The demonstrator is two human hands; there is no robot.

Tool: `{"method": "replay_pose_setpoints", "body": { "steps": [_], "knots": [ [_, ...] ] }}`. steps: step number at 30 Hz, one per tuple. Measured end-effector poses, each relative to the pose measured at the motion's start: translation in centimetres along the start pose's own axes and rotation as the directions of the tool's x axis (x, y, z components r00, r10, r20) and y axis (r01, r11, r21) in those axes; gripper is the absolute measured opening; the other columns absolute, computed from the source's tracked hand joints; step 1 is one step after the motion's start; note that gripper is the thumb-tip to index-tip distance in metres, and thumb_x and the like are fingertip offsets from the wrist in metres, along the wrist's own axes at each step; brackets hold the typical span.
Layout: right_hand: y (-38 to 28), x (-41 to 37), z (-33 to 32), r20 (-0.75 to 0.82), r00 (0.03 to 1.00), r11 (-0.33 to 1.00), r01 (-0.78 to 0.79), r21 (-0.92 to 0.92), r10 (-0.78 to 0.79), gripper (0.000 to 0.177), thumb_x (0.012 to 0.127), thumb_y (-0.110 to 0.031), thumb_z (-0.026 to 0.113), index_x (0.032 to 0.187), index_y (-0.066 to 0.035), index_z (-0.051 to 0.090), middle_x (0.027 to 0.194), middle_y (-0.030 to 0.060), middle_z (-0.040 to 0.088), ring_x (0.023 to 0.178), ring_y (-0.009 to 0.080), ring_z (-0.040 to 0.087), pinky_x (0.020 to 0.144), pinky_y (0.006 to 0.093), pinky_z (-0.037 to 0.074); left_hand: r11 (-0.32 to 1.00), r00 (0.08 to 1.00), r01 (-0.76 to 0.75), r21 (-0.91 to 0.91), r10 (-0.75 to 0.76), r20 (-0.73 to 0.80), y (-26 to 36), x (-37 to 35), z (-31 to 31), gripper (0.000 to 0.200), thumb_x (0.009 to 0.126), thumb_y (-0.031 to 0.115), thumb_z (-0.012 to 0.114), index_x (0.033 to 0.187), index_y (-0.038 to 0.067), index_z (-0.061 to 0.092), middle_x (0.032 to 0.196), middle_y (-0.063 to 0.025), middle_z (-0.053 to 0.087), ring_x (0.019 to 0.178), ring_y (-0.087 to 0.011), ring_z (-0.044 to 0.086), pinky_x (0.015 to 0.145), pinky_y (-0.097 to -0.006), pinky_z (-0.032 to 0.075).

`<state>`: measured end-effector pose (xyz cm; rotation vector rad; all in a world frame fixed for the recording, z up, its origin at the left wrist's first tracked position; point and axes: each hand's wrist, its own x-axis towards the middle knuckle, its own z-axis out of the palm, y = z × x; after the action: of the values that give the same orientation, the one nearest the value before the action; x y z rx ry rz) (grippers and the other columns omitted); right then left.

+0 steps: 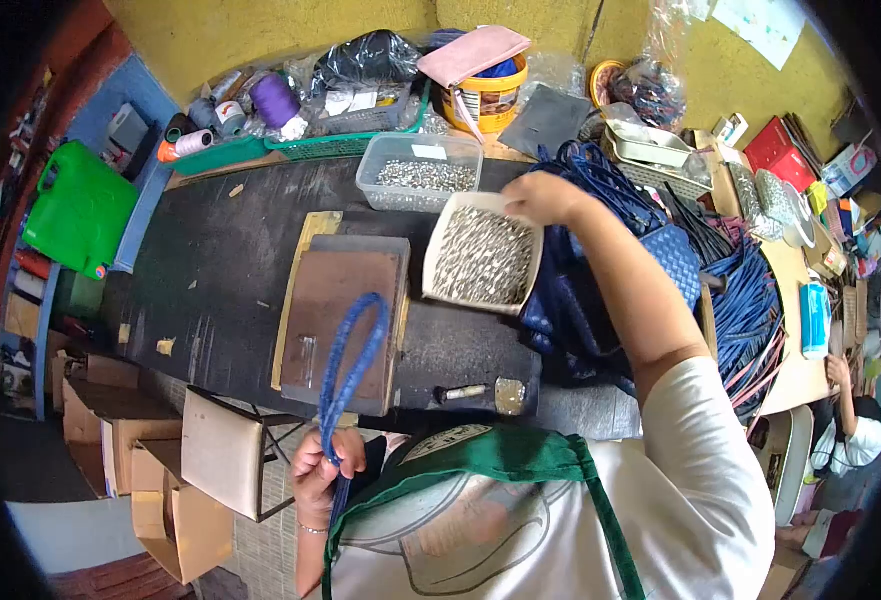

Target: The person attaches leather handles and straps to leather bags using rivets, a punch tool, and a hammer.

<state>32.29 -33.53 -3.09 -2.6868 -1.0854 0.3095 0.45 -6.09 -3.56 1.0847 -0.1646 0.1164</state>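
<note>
A looped blue braided strap (pixel 346 370) stands up from my left hand (pixel 328 463), whose fingers are wrapped round its lower part. My right hand (pixel 541 200) is at the upper right corner of a square white container (pixel 436 262) full of small metal pieces (pixel 486 258), its fingers closed at the rim. Whether those fingers pinch the rim or a piece is too small to tell. Behind it sits a clear plastic box (pixel 369 172) with more metal pieces. Left of the container lies a brown board (pixel 346 315), partly behind the strap loop.
Blue woven material (pixel 671 262) and bundled blue straps (pixel 746 310) lie to the right. A yellow bucket (pixel 496 100) and green baskets (pixel 351 147) with thread spools line the back. A green case (pixel 79 210) stands at left. Another person (pixel 856 435) sits at far right.
</note>
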Motion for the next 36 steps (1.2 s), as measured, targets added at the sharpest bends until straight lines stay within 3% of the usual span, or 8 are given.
{"method": "replay_pose_setpoints", "body": {
  "steps": [8, 14, 21, 25, 27, 29, 31, 36],
  "knots": [
    [6.0, 2.3, -4.8, -0.181, 0.961, 0.974, -0.188, 0.125, 0.208, 0.024, 0.075, -0.022, 0.057, 0.090, -0.003, 0.058, 0.075, 0.0145, 0.060, 0.066, 0.0168, 0.053, 0.066, 0.0307, 0.042, 0.998, 0.998, 0.055, -0.034, -0.057, -0.042, 0.2, 0.9, -0.3, 0.024, 0.075, 0.027, 0.058, 0.075, 0.004, 0.051, 0.058, -0.0036, 0.047, 0.056, -0.0161, 0.042, 0.052, -0.0270, 0.032],
    [8.1, 11.2, -6.7, -0.225, 0.974, 0.999, 0.034, -0.003, -0.034, 0.028, 0.073, -0.028, 0.057, 0.090, -0.004, 0.058, 0.080, 0.0157, 0.059, 0.074, 0.0258, 0.056, 0.069, 0.0337, 0.042, 0.994, 0.987, 0.104, -0.038, -0.108, -0.116, 0.0, 0.9, 0.1, 0.025, 0.075, 0.028, 0.058, 0.075, 0.004, 0.050, 0.058, -0.0033, 0.047, 0.056, -0.0163, 0.042, 0.052, -0.0269, 0.032],
    [6.9, 16.1, -5.1, -0.064, 0.995, 0.994, -0.075, -0.073, 0.070, 0.037, 0.071, -0.040, 0.057, 0.090, -0.008, 0.059, 0.088, 0.0143, 0.058, 0.087, 0.0284, 0.054, 0.075, 0.0363, 0.040, 0.996, 0.970, 0.087, -0.011, -0.087, -0.225, 0.1, -0.1, 0.2, 0.025, 0.076, 0.027, 0.057, 0.074, 0.003, 0.049, 0.058, -0.0040, 0.048, 0.056, -0.0167, 0.043, 0.053, -0.0277, 0.033],
    [4.0, 13.2, -5.7, -0.451, 0.893, 0.996, -0.047, -0.072, 0.009, 0.040, 0.070, -0.044, 0.058, 0.084, -0.007, 0.061, 0.084, 0.0157, 0.058, 0.078, 0.0287, 0.056, 0.069, 0.0366, 0.042, 0.975, 0.969, 0.200, 0.094, -0.183, -0.168, 0.6, 0.9, 0.7, 0.025, 0.077, 0.027, 0.056, 0.077, 0.003, 0.049, 0.059, -0.0039, 0.047, 0.057, -0.0152, 0.044, 0.054, -0.0257, 0.036],
    [-1.1, 9.2, -8.3, -0.246, 0.966, 0.996, -0.088, -0.034, 0.077, 0.028, 0.073, -0.029, 0.059, 0.082, -0.003, 0.061, 0.069, 0.0093, 0.059, 0.065, 0.0178, 0.057, 0.058, 0.0287, 0.044, 0.985, 0.987, 0.127, 0.113, -0.114, -0.109, 1.3, 2.4, 1.2, 0.025, 0.077, 0.028, 0.055, 0.075, 0.005, 0.047, 0.061, -0.0025, 0.045, 0.056, -0.0124, 0.043, 0.053, -0.0243, 0.036],
    [-6.0, 3.0, -8.2, -0.021, 0.986, 0.973, 0.166, 0.160, -0.164, 0.025, 0.072, -0.026, 0.063, 0.075, -0.002, 0.061, 0.063, 0.0053, 0.057, 0.061, 0.0125, 0.054, 0.055, 0.0254, 0.043, 0.987, 0.993, 0.092, 0.129, -0.081, -0.086, 2.7, 3.9, 1.9, 0.026, 0.079, 0.029, 0.053, 0.074, 0.005, 0.045, 0.060, -0.0018, 0.042, 0.055, -0.0113, 0.041, 0.052, -0.0228, 0.035],
    [-11.9, -2.6, -6.1, 0.115, 0.878, 0.803, 0.363, 0.472, -0.465, 0.024, 0.070, -0.021, 0.066, 0.085, -0.004, 0.061, 0.070, 0.0056, 0.058, 0.060, 0.0107, 0.053, 0.055, 0.0245, 0.043, 0.994, 0.998, 0.067, 0.082, -0.068, 0.009, 3.4, 5.1, 2.1, 0.025, 0.080, 0.027, 0.051, 0.080, 0.002, 0.048, 0.062, -0.0026, 0.044, 0.057, -0.0107, 0.042, 0.054, -0.0223, 0.035],
    [-21.6, -8.9, 2.8, -0.132, 0.983, 0.081, 0.142, 0.987, -0.125, 0.035, 0.075, -0.006, 0.060, 0.108, 0.000, 0.050, 0.077, 0.0052, 0.058, 0.069, 0.0099, 0.054, 0.061, 0.0222, 0.044, 0.888, 0.840, 0.425, 0.174, -0.459, 0.289, 2.6, 5.3, 2.2, 0.017, 0.083, 0.016, 0.050, 0.089, 0.000, 0.051, 0.072, -0.0003, 0.051, 0.068, -0.0069, 0.048, 0.063, -0.0207, 0.040]
  ]
}}
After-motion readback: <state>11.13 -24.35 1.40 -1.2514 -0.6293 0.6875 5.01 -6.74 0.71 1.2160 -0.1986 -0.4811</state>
